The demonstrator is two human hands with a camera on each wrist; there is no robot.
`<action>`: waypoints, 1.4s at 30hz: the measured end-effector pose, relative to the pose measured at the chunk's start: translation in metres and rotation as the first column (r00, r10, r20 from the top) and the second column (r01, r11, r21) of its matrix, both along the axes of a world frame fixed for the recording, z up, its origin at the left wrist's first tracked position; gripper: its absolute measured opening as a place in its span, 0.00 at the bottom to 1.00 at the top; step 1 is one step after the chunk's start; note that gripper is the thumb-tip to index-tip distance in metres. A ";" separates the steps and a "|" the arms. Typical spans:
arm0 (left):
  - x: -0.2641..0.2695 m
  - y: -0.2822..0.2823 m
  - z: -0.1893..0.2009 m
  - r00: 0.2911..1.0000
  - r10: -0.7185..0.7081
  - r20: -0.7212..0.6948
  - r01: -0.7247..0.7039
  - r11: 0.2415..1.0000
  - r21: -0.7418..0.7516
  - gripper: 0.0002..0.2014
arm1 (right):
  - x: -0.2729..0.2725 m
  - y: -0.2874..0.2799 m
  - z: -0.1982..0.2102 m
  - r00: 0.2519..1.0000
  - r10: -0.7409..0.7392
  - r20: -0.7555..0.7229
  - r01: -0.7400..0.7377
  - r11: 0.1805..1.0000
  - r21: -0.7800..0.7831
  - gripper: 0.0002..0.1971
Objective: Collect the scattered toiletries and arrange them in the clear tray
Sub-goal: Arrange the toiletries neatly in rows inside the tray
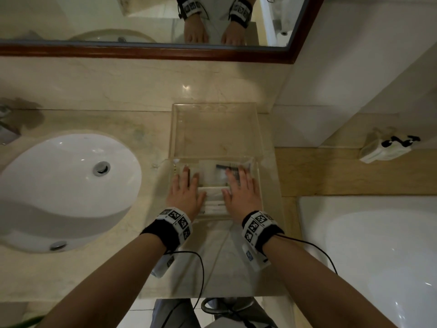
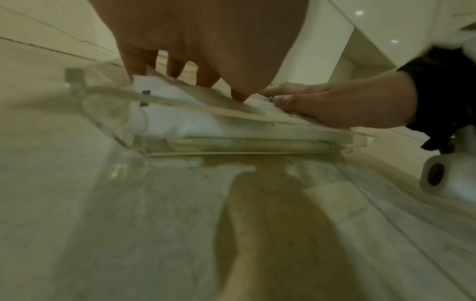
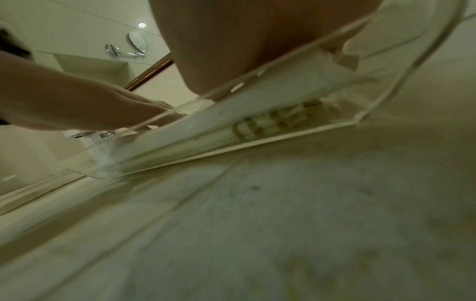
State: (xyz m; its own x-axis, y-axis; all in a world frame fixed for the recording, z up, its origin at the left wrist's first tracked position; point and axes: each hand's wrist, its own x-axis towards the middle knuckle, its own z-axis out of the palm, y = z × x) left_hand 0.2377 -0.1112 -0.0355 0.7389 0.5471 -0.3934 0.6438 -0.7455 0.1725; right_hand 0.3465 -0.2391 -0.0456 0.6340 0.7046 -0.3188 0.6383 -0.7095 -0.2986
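Note:
A shallow clear tray (image 1: 256, 176) sits on the marble counter near its front edge, with several white toiletry packets (image 1: 214, 197) lying flat in it. One packet shows a black comb (image 1: 223, 167). My left hand (image 1: 186, 183) lies flat on the packets at the tray's left side, fingers straight. My right hand (image 1: 238, 183) lies flat on the right side, partly covering the comb packet. In the left wrist view my left hand's fingertips (image 2: 206, 81) touch the white packets (image 2: 180, 114). In the right wrist view a yellow-striped item (image 3: 273, 122) shows through the tray wall (image 3: 257, 142).
A larger clear tray (image 1: 259, 129) stands directly behind the near one, against the wall. A white sink (image 1: 66, 185) lies to the left, and a white tub (image 1: 378, 256) to the right. A framed mirror (image 1: 142, 49) hangs above. A small pouch (image 1: 383, 147) rests on the right ledge.

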 end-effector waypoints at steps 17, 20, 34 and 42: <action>0.002 0.005 -0.010 0.989 -0.150 0.004 0.150 0.989 0.003 0.36 | 0.005 0.015 -0.003 0.964 0.210 0.162 -0.212 0.977 -0.007 0.29; 0.000 0.007 -0.017 0.977 -0.203 -0.057 0.205 0.979 0.023 0.42 | 0.006 0.015 -0.009 0.965 0.221 0.145 -0.219 0.975 -0.029 0.30; -0.012 0.012 0.000 0.980 -0.050 0.191 0.055 0.998 -0.019 0.40 | 0.020 0.002 0.013 0.996 -0.005 -0.084 0.021 0.981 0.191 0.24; -0.044 0.045 0.020 0.796 0.530 0.291 -0.441 0.838 -0.322 0.10 | 0.030 -0.054 0.003 0.731 -0.557 -0.394 0.657 0.732 0.183 0.12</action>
